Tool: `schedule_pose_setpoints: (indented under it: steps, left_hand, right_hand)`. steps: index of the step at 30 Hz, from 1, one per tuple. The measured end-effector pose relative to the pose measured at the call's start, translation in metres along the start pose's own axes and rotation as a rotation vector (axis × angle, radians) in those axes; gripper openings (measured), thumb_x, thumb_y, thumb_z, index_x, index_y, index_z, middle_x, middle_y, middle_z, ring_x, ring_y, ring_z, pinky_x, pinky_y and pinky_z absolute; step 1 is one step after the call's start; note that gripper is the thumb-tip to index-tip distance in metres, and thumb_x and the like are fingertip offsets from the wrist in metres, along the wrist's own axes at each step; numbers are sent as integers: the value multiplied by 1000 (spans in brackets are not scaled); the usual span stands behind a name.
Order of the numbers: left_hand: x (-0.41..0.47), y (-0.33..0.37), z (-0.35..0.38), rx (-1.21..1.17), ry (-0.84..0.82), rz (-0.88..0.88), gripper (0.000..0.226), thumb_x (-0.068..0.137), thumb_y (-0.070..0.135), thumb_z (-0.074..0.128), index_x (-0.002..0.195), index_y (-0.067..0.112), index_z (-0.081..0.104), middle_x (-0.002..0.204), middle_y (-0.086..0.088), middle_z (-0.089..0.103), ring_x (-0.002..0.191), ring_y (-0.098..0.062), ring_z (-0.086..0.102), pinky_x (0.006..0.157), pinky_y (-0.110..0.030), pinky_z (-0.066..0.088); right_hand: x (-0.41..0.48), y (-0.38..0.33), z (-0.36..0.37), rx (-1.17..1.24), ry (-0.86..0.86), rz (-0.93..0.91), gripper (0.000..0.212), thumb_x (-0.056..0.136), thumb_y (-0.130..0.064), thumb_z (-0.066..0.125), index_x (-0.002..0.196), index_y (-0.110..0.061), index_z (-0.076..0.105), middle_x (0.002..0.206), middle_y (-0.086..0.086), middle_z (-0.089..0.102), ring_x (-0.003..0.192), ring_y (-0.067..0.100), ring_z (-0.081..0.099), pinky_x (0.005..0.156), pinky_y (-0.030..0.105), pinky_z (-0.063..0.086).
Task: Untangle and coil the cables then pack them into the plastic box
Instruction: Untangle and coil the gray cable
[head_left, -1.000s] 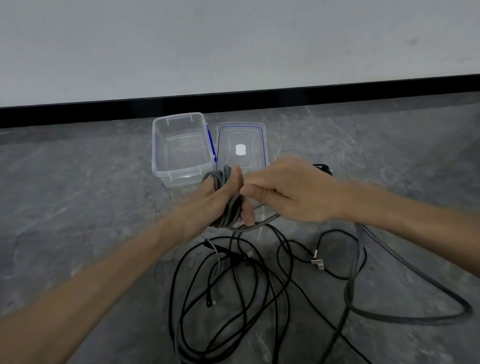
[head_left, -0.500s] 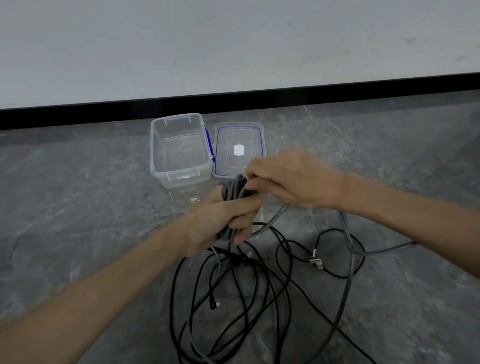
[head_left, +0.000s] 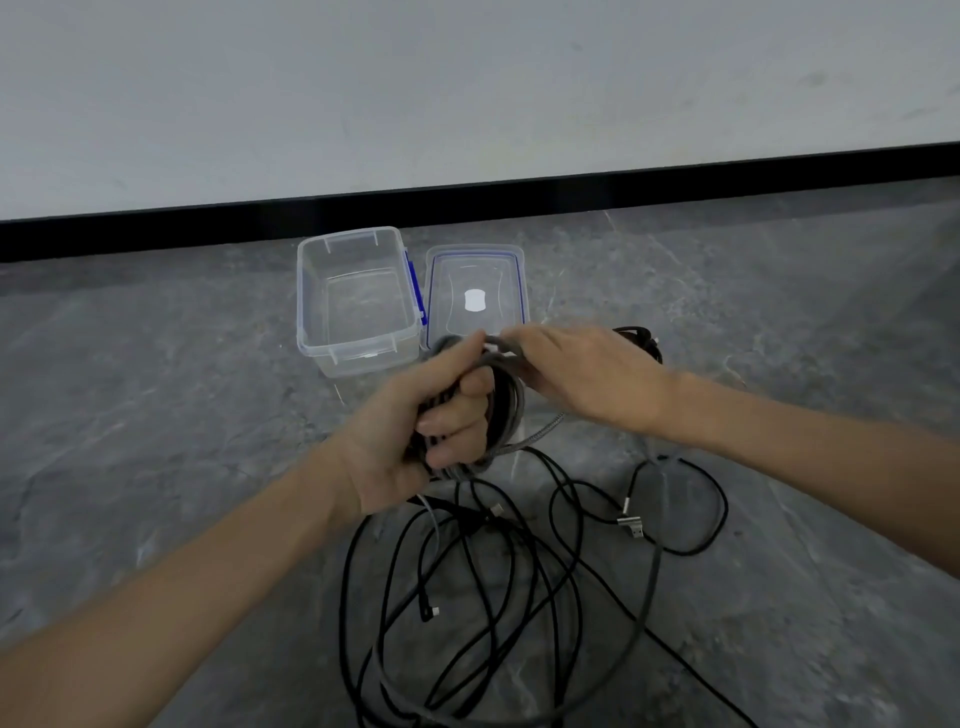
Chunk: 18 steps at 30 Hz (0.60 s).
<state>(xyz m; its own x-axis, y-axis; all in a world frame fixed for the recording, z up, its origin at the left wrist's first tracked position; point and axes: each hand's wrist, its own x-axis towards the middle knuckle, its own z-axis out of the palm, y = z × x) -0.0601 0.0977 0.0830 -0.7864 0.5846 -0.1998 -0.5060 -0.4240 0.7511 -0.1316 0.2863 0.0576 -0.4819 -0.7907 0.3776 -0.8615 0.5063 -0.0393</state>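
my left hand (head_left: 410, 436) grips the coiled grey braided cable (head_left: 511, 410), my right hand (head_left: 587, 374) pinches its top loop; it seems springy, so i hold across all loops

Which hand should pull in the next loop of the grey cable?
Right, probably. The right hand pinches the grey cable just above the left hand, whose grip is full of wound loops; the loose tail trails off on the right side.
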Motion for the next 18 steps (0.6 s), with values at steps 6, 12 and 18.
schedule_pose_setpoints:
  steps: [6,12,18]
  left_hand:
    - [7,20,9,-187,5,110,37,91,35,46,58,19,50,33,11,33,28,-4,34,38,-17,35]
    - [11,31,16,-279,158,240,34,88,31,48,57,19,43,33,10,27,28,-6,29,39,-16,30]
    - [11,35,21,-230,183,270,34,90,29,47,59,19,42,34,10,26,29,-6,27,40,-16,28]
  right_hand:
    - [-21,-13,29,233,-171,329,35,101,-17,45,127,6,42,91,18,67,77,44,63,60,31,34]
    - [-22,-21,51,489,-126,441,16,96,-10,53,110,-4,47,71,-3,59,62,19,55,66,33,44]
    - [-24,-24,51,582,-133,493,19,94,-14,60,104,-13,43,64,-2,58,55,9,51,57,21,40]
